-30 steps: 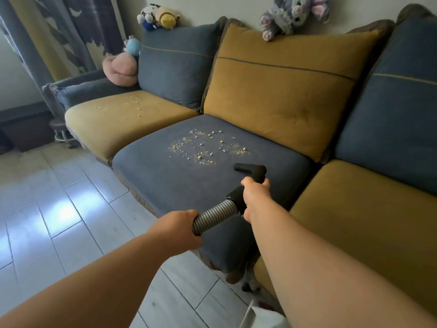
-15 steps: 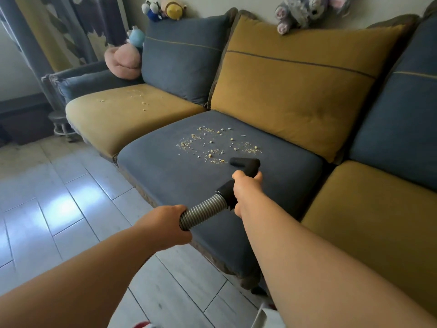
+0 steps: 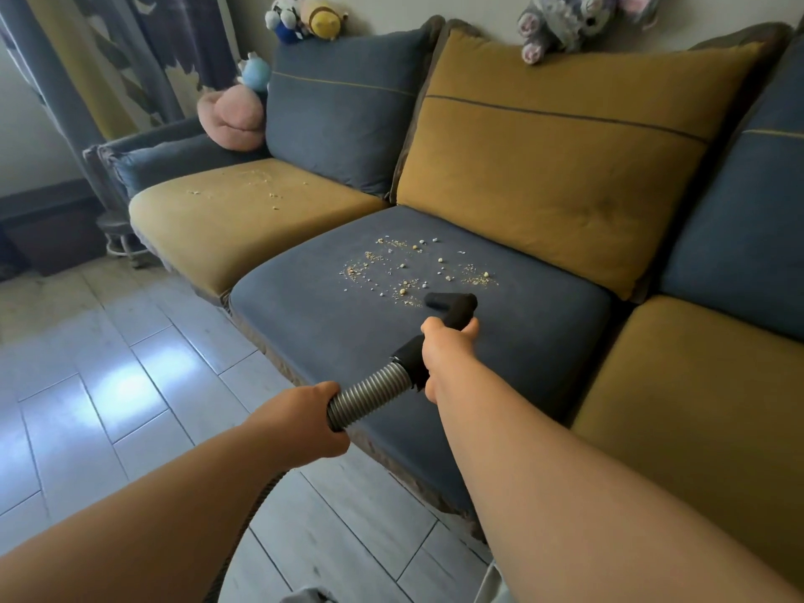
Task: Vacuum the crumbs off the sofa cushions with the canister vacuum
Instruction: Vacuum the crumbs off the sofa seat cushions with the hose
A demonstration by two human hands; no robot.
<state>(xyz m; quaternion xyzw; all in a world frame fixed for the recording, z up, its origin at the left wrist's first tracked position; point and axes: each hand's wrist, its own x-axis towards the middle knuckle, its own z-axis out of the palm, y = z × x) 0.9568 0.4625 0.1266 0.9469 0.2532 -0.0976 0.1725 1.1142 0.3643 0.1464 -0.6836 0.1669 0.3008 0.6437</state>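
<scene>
Now: two hands, one hose, two crumb patches, three seat cushions. Left hand (image 3: pixel 300 422) curls its fingers round the ribbed grey hose (image 3: pixel 370 396). Right hand (image 3: pixel 443 354) wraps the matte black nozzle (image 3: pixel 452 304), whose tip is just beside the crumbs (image 3: pixel 413 272) on the blue cushion (image 3: pixel 304 315), centre frame. The nozzle is nearer the crumbs than a second ago. A fainter scatter (image 3: pixel 256 185) lies on the yellow cushion (image 3: pixel 209 228), upper left.

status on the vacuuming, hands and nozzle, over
Left hand grips ribbed hose, right hand grips black nozzle. Nozzle at near edge of crumbs on blue seat cushion. Nothing between; second crumb patch on yellow seat cushion.
</scene>
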